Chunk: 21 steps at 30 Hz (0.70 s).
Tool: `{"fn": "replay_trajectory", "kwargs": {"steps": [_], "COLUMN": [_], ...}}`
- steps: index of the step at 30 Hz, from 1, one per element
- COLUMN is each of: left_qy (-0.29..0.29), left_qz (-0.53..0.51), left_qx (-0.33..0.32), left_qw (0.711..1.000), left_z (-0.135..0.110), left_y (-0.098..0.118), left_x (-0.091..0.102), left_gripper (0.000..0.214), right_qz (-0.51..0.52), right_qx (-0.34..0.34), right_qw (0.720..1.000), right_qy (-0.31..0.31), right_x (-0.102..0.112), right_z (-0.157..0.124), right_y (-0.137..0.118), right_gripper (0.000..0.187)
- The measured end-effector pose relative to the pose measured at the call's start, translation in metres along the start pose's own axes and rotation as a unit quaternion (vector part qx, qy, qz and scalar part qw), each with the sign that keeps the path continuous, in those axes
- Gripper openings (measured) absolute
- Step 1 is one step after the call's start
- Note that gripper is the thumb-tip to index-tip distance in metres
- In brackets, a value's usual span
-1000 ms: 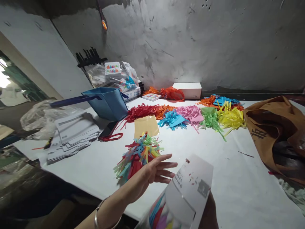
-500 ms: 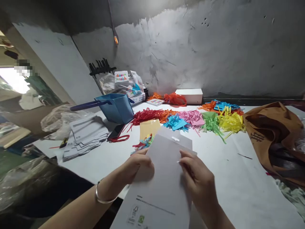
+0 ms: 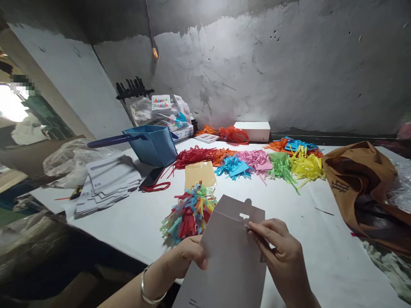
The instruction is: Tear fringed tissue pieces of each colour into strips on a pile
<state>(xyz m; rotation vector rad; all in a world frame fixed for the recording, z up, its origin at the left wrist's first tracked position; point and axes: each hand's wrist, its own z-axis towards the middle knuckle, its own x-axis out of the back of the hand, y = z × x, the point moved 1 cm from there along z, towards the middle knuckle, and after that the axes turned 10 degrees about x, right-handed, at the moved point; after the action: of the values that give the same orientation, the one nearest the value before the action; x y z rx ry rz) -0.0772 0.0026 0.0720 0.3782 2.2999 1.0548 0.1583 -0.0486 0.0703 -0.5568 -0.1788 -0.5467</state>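
Lower in our view than half a second ago, the grey-white carton (image 3: 229, 261) now leaves the bundle of multicoloured tassels (image 3: 189, 211) in plain sight beyond it, where its top edge then covered most of them. We hold the carton tilted over the near edge of the white table (image 3: 340, 265), its plain back towards us and its hang tab (image 3: 231, 205) uppermost. Our left hand (image 3: 188, 259) grips the left edge, thumb flat on the back, fingers behind. Our right hand (image 3: 281, 248) brings thumb and forefinger together just below the slot, at a small pale piece; we cannot tell whether they pinch it or only press it down. On our left wrist sits a silver bangle (image 3: 143, 287).

Beyond the tassel bundle we see a tan sheet (image 3: 199, 173), then a row of red, orange, blue, pink, green and yellow paper fringe (image 3: 257, 159). Left of these stand a blue bin (image 3: 154, 147) and a stack of white printed cards (image 3: 111, 184); a brown cloth bag (image 3: 356, 171) slumps at the right.
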Motion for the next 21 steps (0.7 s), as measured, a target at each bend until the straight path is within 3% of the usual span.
{"fn": "replay_trajectory", "kwargs": {"steps": [7, 11, 13, 17, 21], "left_qy": [-0.023, -0.035, -0.039, -0.044, -0.082], "left_qz": [0.018, 0.019, 0.015, 0.020, 0.051], "left_qx": [0.012, 0.010, 0.009, 0.011, 0.038], "left_qw": [1.000, 0.999, 0.999, 0.999, 0.995], "left_z": [0.002, 0.003, 0.005, 0.006, 0.003], "left_y": [-0.004, -0.008, -0.010, -0.010, -0.001], "left_x": [0.005, 0.007, 0.008, 0.010, 0.008], "left_gripper": [0.026, 0.025, 0.024, 0.023, 0.027], "right_qz": [0.143, 0.156, 0.143, 0.058, 0.018], "right_qx": [-0.144, -0.162, -0.136, 0.007, 0.046], "right_qw": [0.965, 0.956, 0.967, 0.993, 0.993], "right_qy": [-0.164, -0.189, -0.160, -0.106, -0.110], "right_x": [0.014, 0.016, 0.014, 0.010, 0.011], "right_z": [0.018, 0.021, 0.018, 0.008, 0.007], "right_y": [0.005, 0.003, 0.002, 0.000, -0.001], "right_gripper": [0.012, 0.009, 0.010, 0.021, 0.024]}}
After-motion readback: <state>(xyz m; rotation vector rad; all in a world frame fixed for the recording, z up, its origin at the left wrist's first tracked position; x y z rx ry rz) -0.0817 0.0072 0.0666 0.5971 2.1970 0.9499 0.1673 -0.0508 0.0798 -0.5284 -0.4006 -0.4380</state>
